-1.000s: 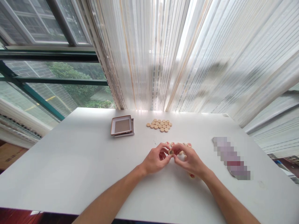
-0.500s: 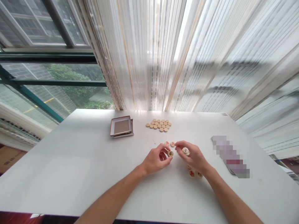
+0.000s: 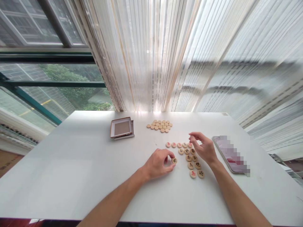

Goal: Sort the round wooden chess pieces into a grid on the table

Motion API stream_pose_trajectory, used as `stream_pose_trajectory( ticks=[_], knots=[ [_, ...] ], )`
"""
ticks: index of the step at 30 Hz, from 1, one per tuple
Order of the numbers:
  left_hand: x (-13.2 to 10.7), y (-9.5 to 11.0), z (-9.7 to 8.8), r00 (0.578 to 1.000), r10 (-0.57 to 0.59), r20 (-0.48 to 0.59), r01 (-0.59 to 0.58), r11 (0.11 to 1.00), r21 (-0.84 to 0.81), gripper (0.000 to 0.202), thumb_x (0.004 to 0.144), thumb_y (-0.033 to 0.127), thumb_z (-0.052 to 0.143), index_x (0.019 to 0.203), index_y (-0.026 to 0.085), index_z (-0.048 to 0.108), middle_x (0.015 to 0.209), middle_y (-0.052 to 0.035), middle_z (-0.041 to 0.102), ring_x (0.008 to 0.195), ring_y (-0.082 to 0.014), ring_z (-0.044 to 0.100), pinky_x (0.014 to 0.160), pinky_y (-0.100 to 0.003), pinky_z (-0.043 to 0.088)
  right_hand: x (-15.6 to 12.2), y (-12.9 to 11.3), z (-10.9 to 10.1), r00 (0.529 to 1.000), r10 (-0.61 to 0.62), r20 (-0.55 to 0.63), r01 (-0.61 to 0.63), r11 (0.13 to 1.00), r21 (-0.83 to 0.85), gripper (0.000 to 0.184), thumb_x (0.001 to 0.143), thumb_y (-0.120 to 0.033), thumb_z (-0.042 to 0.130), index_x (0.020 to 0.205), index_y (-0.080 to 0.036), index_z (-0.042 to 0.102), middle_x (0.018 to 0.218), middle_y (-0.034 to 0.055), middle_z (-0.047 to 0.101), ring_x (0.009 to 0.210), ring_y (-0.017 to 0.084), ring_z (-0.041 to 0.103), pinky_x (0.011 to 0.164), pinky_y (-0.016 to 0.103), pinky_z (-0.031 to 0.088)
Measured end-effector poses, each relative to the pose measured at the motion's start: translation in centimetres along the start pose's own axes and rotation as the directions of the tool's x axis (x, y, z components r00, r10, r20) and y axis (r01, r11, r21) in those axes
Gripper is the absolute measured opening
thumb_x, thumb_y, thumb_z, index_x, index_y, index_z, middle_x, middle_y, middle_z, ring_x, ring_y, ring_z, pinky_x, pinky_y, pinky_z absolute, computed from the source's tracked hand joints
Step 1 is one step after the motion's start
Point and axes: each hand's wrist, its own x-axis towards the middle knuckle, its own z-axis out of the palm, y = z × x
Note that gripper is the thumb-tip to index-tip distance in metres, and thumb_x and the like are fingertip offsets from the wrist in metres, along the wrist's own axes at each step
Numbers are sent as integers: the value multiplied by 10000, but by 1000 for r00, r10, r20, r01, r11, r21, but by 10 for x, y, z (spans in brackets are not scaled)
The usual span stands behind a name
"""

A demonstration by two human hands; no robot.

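Ahead of you, a sheer striped curtain (image 3: 151,63) hangs behind the white worktop (image 3: 94,176), with a window (image 3: 78,84) at its left. Your left hand (image 3: 157,164) is over the middle of the worktop, thumb and index finger pinching the held piece (image 3: 174,160). Your right hand (image 3: 204,148) is by the right end of the far row of lettered pieces (image 3: 188,158), fingers loosely curled; you cannot tell from this view whether its tips meet. To the right of that hand lies a phone (image 3: 229,155), partly masked by blurred blocks. Farther off, left of centre, you have a shallow open box (image 3: 121,128), and well to its right a cluster of plain pieces (image 3: 160,127). Nearer you, the lettered pieces form a row of five, then shorter rows toward you. Last, your held piece shows a black character, its face toward you, left of the shorter rows and apart from them
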Motion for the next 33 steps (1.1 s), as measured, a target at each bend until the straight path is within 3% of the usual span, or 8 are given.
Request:
stream_pose_trajectory(
  ticks=[6,14,18,26,33],
  knots=[
    [0,-2,0,999,43,29,-46,996,79,175,823,226,678,990,209,626,961,-32,698,772,-169,639,854,-344,444,3,7,1,998,54,-20,-54,999,-4,224,916,-388,570,974,-198,673,798,49,717,707,197,709,528,262,538],
    [0,-2,-3,996,69,61,-76,990,122,177,850,259,680,1018,213,647,989,-48,707,868,-203,662,847,-343,439,6,20,3,993,100,-59,-99,995,20,232,919,-388,570,990,-191,670,773,28,700,684,182,699,688,311,557],
    [-1,-6,-2,990,119,79,-127,985,116,91,906,275,639,968,226,685,957,-31,720,852,-179,677,844,-327,434,7,26,5,988,132,-74,-129,991,44,254,909,-404,576,992,-184,673,750,26,695,671,183,694,676,307,550],
    [-1,-14,5,976,199,88,-215,946,243,168,970,267,558,1018,272,719,992,-4,722,831,-145,677,783,-297,437,9,34,7,981,178,-75,-170,980,100,253,897,-410,601,997,-190,675,743,20,680,651,175,672,661,294,532],
    [9,-4,16,966,224,128,-256,890,377,202,982,296,515,1110,245,663,1084,-25,712,858,-167,663,771,-319,457,12,45,9,968,230,-103,-216,967,133,269,893,-422,598,996,-186,673,723,18,664,618,168,653,608,278,518]
  ],
)
